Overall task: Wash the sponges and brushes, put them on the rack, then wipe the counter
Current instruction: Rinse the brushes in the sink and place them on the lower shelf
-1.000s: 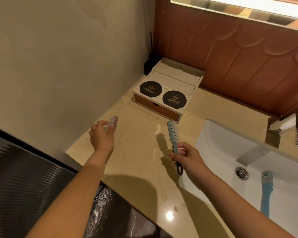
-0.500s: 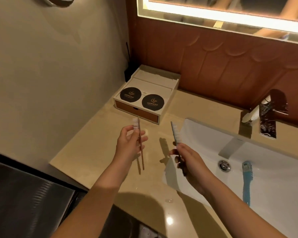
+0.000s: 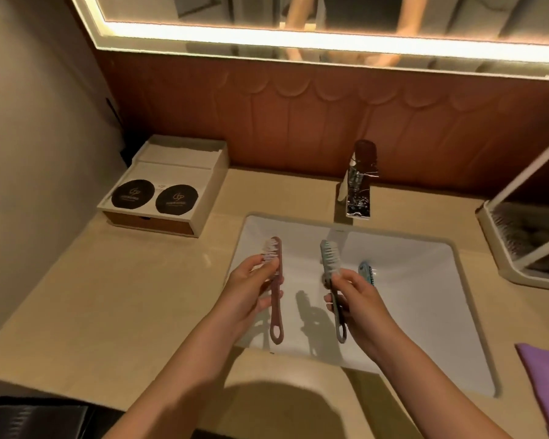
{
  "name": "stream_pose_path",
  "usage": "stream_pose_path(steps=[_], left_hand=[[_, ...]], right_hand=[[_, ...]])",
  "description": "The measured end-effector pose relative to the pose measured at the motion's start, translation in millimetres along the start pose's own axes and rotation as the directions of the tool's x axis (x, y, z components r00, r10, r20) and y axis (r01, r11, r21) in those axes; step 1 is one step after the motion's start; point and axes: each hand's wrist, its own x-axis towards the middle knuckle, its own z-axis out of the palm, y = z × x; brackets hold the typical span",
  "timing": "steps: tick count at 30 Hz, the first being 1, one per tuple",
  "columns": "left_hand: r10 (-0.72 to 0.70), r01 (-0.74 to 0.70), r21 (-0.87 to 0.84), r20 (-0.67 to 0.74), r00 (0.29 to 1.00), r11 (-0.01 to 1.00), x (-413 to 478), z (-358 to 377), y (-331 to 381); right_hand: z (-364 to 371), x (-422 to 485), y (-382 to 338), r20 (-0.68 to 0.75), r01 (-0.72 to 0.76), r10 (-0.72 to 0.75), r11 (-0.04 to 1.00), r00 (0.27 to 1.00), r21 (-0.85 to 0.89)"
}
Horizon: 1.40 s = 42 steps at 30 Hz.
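From the head view, the left hand [image 3: 251, 293] clamps a pink brush [image 3: 275, 289] and the right hand [image 3: 357, 301] a grey-blue brush [image 3: 332, 274], both over the open white sink [image 3: 425, 299]. A blue brush [image 3: 366, 272] lies half hidden behind the right hand. At the surface's [image 3: 108, 296] right edge, a purple cloth [image 3: 545, 375] is cut off.

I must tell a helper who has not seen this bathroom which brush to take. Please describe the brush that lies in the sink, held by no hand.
Find the white sink below the faucet. Over it, the left hand holds a pink brush and the right hand a grey-green one. The loose brush lies in the basin just right of the right hand: it is light blue and partly hidden.
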Motion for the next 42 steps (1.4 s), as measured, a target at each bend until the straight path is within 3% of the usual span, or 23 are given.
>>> stream_pose_path(steps=[6,13,22,29,35,42], left_hand=[[-0.061,0.041,0.17,0.113,0.992,0.985,10.8,76.6,-20.6],[-0.14,0.105,0.189,0.182,0.973,0.976,21.9,158.1,-43.2],[-0.241,0.187,0.229,0.233,0.942,0.955,34.3,258.5,-73.1],[-0.247,0.128,0.387,0.275,0.929,0.913,49.3,333.5,-98.4],[-0.162,0.006,0.481,0.283,0.945,0.877,60.8,371.8,-105.9],[-0.159,0.035,0.452,0.239,0.958,0.891,74.3,383.4,-111.4]], right_hand=[[-82.4,-8.2,-10.3,-0.125,-0.027,0.045,0.99,0.991,0.137],[-166.2,-8.1,-19.5,-0.295,0.052,0.013,0.976,0.955,0.21],[-290.3,-7.4,-11.6,-0.548,0.131,0.065,0.941,0.834,0.311],[-386.8,13.0,-32.2,-0.707,0.099,0.043,0.982,0.706,0.158],[-442.3,42.8,-64.0,-0.711,0.068,-0.026,0.997,0.703,0.031],[-490.7,97.9,-98.2,-0.718,0.094,-0.124,0.992,0.685,-0.081]])
